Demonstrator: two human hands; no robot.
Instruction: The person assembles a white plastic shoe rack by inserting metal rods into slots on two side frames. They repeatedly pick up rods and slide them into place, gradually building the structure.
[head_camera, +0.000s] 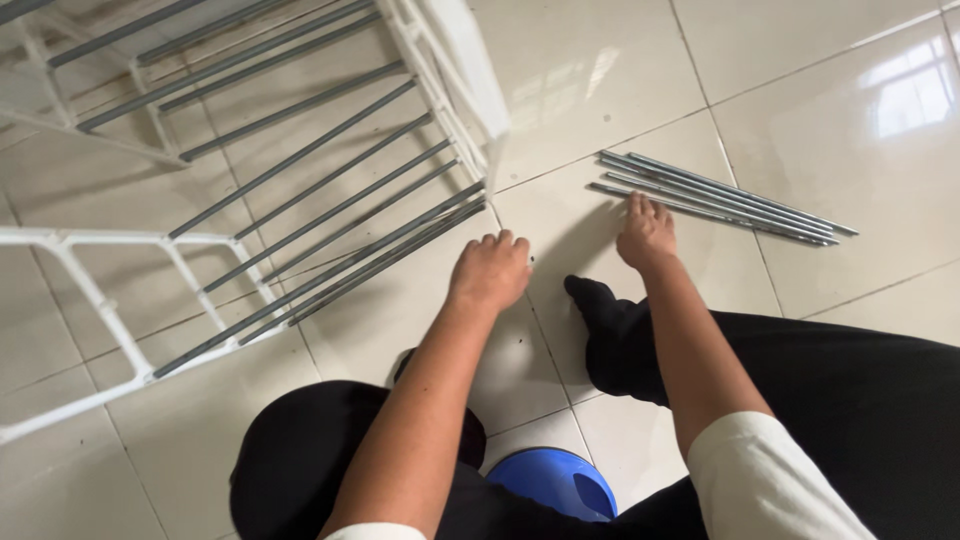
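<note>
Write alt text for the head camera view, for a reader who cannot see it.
A person's right hand reaches onto a loose bundle of grey metal rods on a glossy tiled floor, while the left hand rests, fingers curled, by a white plastic rack fitted with similar rods. A blue stool shows below.

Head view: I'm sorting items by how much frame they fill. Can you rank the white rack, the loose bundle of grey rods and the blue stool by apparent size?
1. White rack, by far the largest, filling the left half.
2. Loose grey rods at the right hand.
3. Blue stool.
The last two are unsure: the stool is mostly hidden and nearer the camera.
</note>
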